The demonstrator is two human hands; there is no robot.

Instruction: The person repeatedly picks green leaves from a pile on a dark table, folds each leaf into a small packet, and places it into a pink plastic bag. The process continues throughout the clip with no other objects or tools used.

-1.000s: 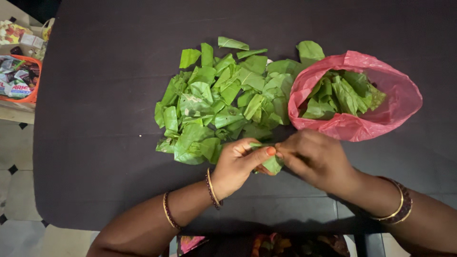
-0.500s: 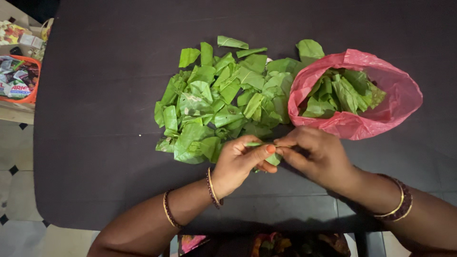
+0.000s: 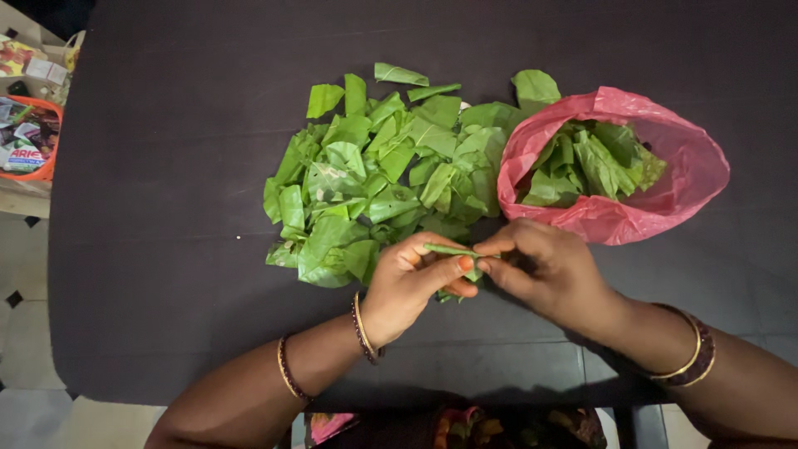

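Observation:
My left hand (image 3: 413, 283) and my right hand (image 3: 544, 270) meet at the near middle of a dark table (image 3: 166, 166), both pinching one small green leaf piece (image 3: 453, 250) that is folded narrow between the fingertips. Just beyond my hands lies a loose pile of several cut green leaf pieces (image 3: 374, 175). To the right of the pile, a pink plastic bag (image 3: 690, 179) lies open on its side with more green leaves (image 3: 586, 166) inside it. Bangles circle both wrists.
At the far left, off the table, an orange basket (image 3: 29, 145) holds several small packets, with more packets above it. Tiled floor shows at the lower left. Patterned cloth is visible below the table's near edge.
The leaf piece between my fingers has been folded tighter, so less of it shows below my hands. My hands stayed at nearly the same spot. The pile and bag are unchanged.

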